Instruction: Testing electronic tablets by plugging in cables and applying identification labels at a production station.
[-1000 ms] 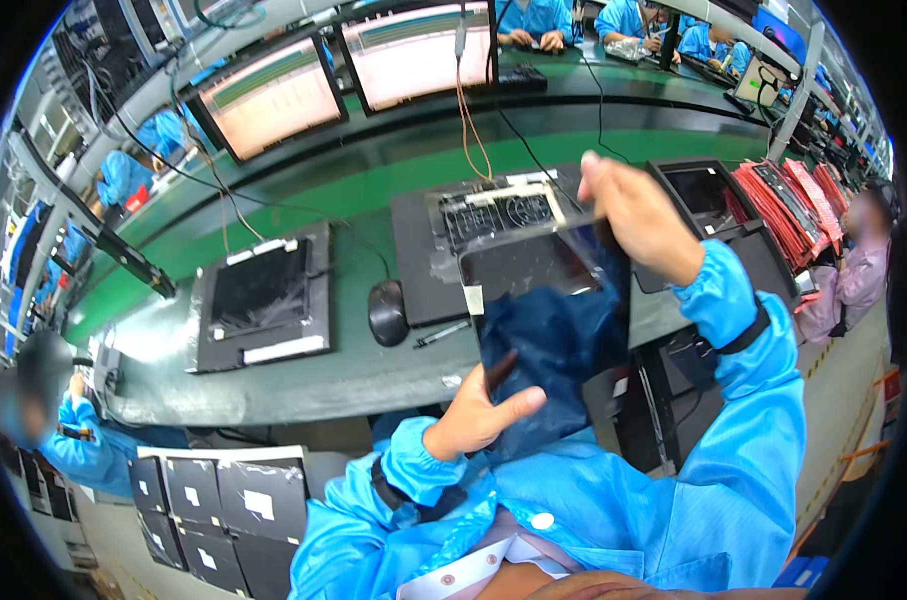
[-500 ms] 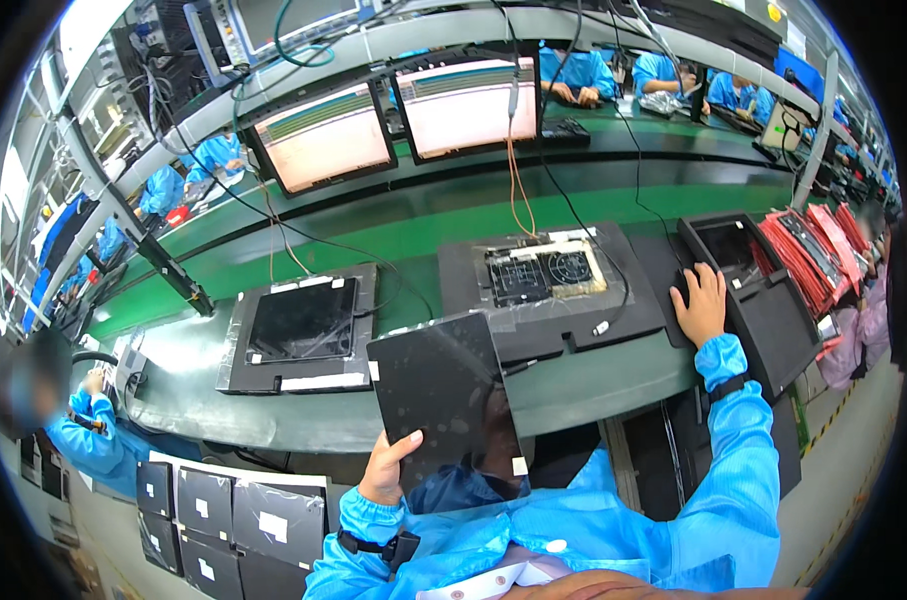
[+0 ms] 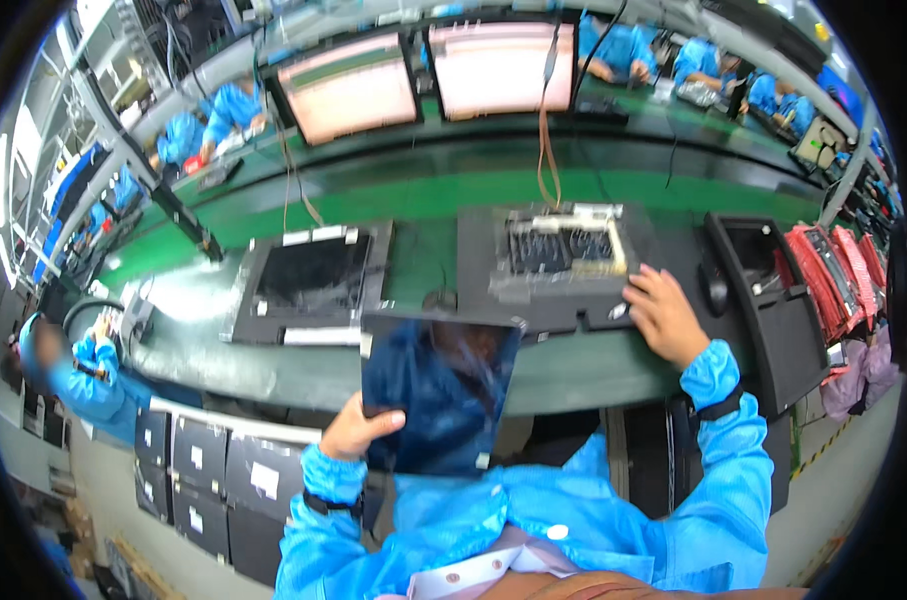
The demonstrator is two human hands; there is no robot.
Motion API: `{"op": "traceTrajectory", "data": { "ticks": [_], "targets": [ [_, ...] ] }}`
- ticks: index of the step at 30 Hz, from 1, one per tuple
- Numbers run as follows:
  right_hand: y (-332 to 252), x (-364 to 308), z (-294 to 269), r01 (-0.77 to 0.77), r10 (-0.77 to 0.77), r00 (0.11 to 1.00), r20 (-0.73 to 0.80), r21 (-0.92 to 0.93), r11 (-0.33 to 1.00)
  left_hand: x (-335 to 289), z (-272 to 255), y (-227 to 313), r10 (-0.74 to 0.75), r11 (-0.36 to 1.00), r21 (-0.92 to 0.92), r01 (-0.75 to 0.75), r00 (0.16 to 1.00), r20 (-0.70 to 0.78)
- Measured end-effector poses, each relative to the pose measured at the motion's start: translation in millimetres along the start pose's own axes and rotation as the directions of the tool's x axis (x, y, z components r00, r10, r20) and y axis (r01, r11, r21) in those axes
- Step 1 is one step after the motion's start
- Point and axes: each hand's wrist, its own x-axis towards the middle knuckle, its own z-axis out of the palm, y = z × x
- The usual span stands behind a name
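A flat, glossy dark tablet (image 3: pixel 438 395) with small white stickers is gripped along its left edge by my left hand (image 3: pixel 361 428), the thumb lying over its face. It is tilted in front of my chest. My right hand (image 3: pixel 666 318) reaches over the right part of a black foam fixture (image 3: pixel 478 290), fingers spread and nothing seen in them. Just beside the fingertips lies a white cable plug (image 3: pixel 618 311). A circuit-board assembly (image 3: pixel 563 248) is set in the fixture under clear tape. To the right of my hand rests a black computer mouse (image 3: pixel 713 288).
A second foam fixture (image 3: pixel 308 285) with a dark panel sits at left. Two monitors (image 3: pixel 348 85) stand behind. A black tray (image 3: pixel 763 300) and red-wrapped parts (image 3: pixel 823 275) are at right. Black boxes (image 3: pixel 198 450) stand lower left; a co-worker (image 3: pixel 83 375) sits beyond.
My right hand has come off the mouse and moved left toward the cable plug. The tablet in my left hand has tilted and now reflects blue. The whole view has shifted slightly.
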Motion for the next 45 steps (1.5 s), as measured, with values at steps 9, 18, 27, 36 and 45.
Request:
{"op": "traceTrajectory", "data": {
  "ticks": [9, 18, 27, 36, 45],
  "targets": [
    [-107.0, 16.1, -6.0, -0.447, 0.254, 0.894, 0.369, 0.705, 0.551, -27.7, -25.9, 11.2, -0.305, 0.899, 0.372, 0.232, 0.941, 0.150],
    [-164.8, 53.5, -6.5, 0.141, -0.230, 0.971, 0.061, 0.631, 0.763, -16.4, -13.2, 15.9, -0.350, 0.842, 0.511, 0.174, 0.896, 0.272],
    [-166.6, 59.5, -7.9, 0.219, -0.333, 0.938, 0.101, 0.572, 0.791, -12.7, -16.0, 3.3, -0.297, 0.859, 0.507, 0.072, 0.876, 0.379],
    [-167.5, 61.3, -15.3, 0.221, -0.380, 0.895, 0.233, 0.508, 0.832, -10.3, -16.6, -5.5, -0.278, 0.854, 0.520, 0.005, 0.849, 0.449],
    [-172.3, 66.8, -17.9, 0.312, -0.497, 0.795, 0.347, 0.469, 0.826, -8.3, -12.2, -17.7, -0.264, 0.864, 0.503, -0.012, 0.840, 0.474]
  ]
}}
